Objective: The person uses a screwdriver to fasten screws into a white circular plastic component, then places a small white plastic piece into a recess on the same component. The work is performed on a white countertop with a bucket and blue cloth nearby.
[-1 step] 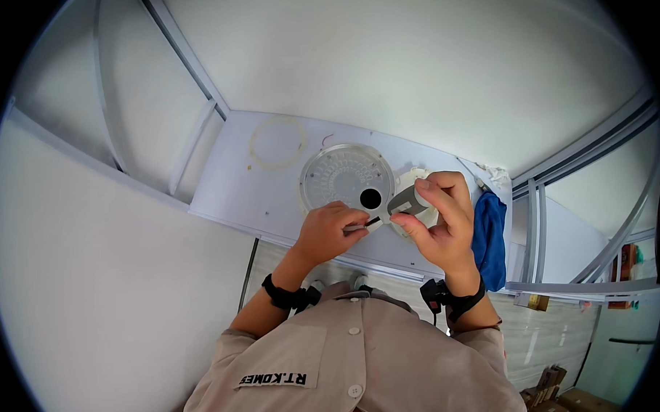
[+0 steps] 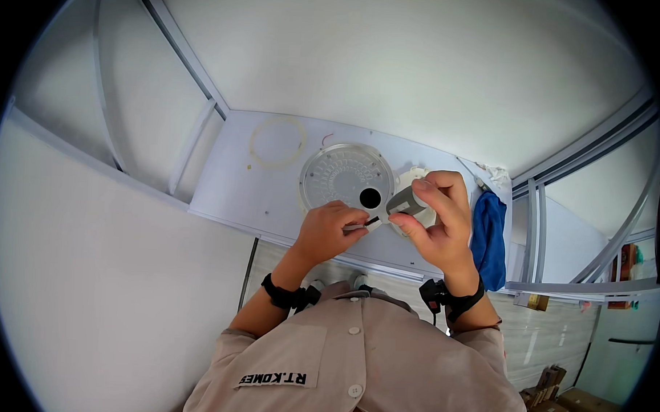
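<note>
My right hand (image 2: 449,228) grips a short dark grey cylinder (image 2: 406,201) with a pale end, tilted between thumb and fingers. Pinched in my left hand (image 2: 325,231) is a small white piece (image 2: 374,223) with a black strip on it; its exact kind is unclear. The cylinder's lower end comes close to this piece; whether they touch I cannot tell. Just beyond my hands, a round silvery disc (image 2: 331,173) with a patterned face and a black circle (image 2: 370,199) lies on the table. A cream-white round part (image 2: 415,174) is partly hidden behind my right hand.
A thin yellowish ring (image 2: 253,145) lies at the left of the pale table (image 2: 232,195). Near the back is a small red wire (image 2: 327,139). Blue cloth (image 2: 489,240) hangs over the right end, beside a thin tool (image 2: 482,184) and crumpled white material (image 2: 498,174). Metal frames flank the table.
</note>
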### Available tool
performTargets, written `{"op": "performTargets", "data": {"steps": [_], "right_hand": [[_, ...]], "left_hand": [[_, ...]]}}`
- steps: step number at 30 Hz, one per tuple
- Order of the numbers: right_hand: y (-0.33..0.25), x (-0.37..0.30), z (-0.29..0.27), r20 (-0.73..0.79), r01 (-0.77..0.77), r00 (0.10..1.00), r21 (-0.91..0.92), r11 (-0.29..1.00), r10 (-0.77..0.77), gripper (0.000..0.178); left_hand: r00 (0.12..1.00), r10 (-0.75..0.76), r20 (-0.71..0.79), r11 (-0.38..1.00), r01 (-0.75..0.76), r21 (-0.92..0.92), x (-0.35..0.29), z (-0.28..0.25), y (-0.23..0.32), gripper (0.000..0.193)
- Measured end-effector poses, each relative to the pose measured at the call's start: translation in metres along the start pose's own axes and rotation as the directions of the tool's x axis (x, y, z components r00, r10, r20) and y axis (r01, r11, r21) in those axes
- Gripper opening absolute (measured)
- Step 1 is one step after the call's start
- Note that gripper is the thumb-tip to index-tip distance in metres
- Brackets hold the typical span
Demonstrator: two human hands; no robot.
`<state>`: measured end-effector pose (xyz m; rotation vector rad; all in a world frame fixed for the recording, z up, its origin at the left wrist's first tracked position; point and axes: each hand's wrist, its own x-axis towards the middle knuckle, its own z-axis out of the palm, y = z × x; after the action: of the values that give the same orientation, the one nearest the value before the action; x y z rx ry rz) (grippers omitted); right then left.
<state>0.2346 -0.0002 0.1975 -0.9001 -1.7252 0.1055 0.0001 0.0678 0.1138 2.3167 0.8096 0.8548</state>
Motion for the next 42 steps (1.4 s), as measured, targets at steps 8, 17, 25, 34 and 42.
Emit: {"op": "performTargets", "data": {"steps": [8,17,25,34,42], "right_hand": [[-0.002,0.006,0.002,0.101,-0.071,0.993,0.088,0.994,0.062,0.063],[-0.007,0.005,0.009,-0.008,0.015,1.0,-0.083,0.996,-0.015,0.072],[0.004,-0.001,0.009,-0.008,-0.044,0.999,0.149,0.988,0.045,0.072],[-0.001,0.008,0.018,-0.057,-0.039,0.997,0.156,0.987,0.049,0.069],[0.012,-0.002,0.016,-0.006,0.064,0.998,0.117,0.991,-0.064,0.065]], "left_hand": [[1.0,0.003,-0.001,1.0,-0.003,0.004,0.0,0.0,0.0,0.021],[1.0,-0.004,-0.025,1.0,0.004,0.01,0.0,0.001,0.001,0.021],[0.999,0.036,-0.03,0.999,-0.035,0.008,0.0,0.0,0.001,0.021],[1.0,0.02,-0.004,1.0,-0.02,-0.014,-0.001,-0.002,0.0,0.023],[0.999,0.024,0.027,1.0,-0.023,-0.015,0.002,-0.004,0.0,0.023]]}}
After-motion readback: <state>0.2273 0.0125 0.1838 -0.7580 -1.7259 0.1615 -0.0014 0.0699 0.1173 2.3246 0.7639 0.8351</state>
